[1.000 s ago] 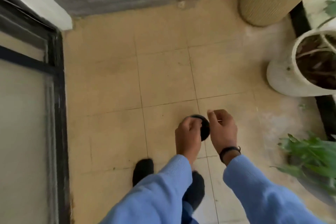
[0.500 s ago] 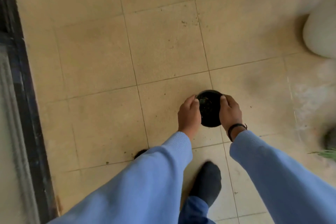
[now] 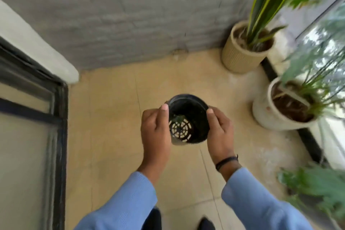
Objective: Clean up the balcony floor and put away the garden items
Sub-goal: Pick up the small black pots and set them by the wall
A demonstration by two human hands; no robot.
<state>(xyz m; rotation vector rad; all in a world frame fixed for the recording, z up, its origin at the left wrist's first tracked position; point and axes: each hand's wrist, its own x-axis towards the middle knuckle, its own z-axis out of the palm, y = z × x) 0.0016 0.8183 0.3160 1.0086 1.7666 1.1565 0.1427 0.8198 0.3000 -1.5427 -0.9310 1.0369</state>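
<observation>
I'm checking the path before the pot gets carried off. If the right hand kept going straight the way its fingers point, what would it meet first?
The right hand grips the black pot and points toward the grey wall. Only bare floor tile lies along that line, so probably the wall first, though depth is unclear.

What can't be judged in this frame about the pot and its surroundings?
- Black pot, head view: outer sides covered by left hand and right hand.
- Small green bit inside it: too blurred to identify.
- Lower-right plant: motion-blurred, cut by the frame edge.
</observation>
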